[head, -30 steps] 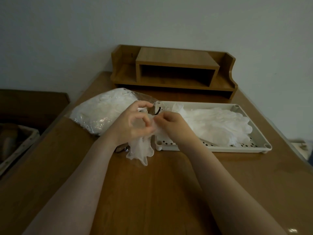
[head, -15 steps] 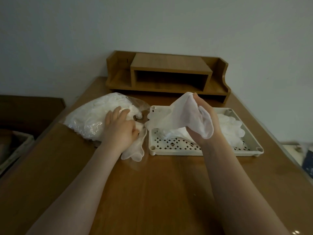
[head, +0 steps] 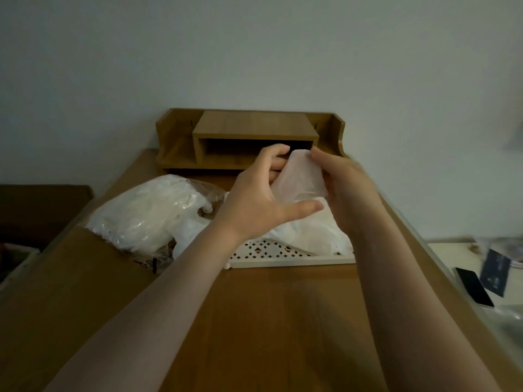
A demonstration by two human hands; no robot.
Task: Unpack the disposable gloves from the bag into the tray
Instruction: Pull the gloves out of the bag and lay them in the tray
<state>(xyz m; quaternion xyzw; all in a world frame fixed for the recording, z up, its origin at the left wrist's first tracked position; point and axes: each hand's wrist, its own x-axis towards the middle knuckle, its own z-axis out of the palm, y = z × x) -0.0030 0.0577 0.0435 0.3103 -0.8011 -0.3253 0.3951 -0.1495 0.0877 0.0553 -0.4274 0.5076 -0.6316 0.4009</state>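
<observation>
A translucent white disposable glove (head: 304, 176) is held up above the white perforated tray (head: 285, 260). My right hand (head: 339, 182) pinches its top right edge. My left hand (head: 263, 199) has its fingers on the glove's left edge and its thumb spread below it. More white gloves (head: 314, 233) lie piled in the tray under both hands. The clear plastic bag (head: 147, 213), full of white gloves, lies on the table left of the tray. One loose glove (head: 186, 236) hangs out of the bag's mouth beside my left forearm.
A wooden desk organiser (head: 249, 140) stands at the table's far edge, just behind my hands. To the right, off the table, a black phone (head: 474, 287) and a dark card (head: 495, 278) lie on a white surface. The table's left edge drops to a dark floor area.
My left hand left the bag and rose to meet the glove that my right hand lifted. Both hands now hold that glove higher and farther back, over the tray.
</observation>
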